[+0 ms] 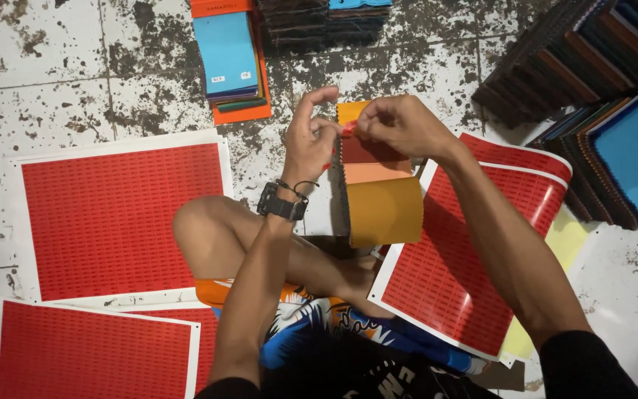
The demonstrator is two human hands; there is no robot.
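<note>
While our right hand [400, 125] pinches a small red sticker [349, 128] between thumb and forefinger at the upper edge of the fabric swatch booklet [378, 185], our left hand [310, 144] steadies that booklet from its nine o'clock side, thumb pressed to the cover and forefinger lifted and curled, the other fingers hidden behind. The booklet stands at the centre of our view, just above our bent knee, its orange, rust and mustard swatches fanned downward. A black wristband [283, 205] sits on our left wrist.

At four o'clock from the booklet a red sticker sheet [459, 273] lies curled over our lap; two more red sheets [112, 222] lie flat at nine and seven o'clock on the stained floor [38, 74]. At eleven o'clock a blue-topped swatch stack [227, 55] waits; at two o'clock dark swatch piles [577, 59] lean in rows.

We judge the labelling to be midway on this booklet, with many stacks left, though we cannot tell which already carry stickers.
</note>
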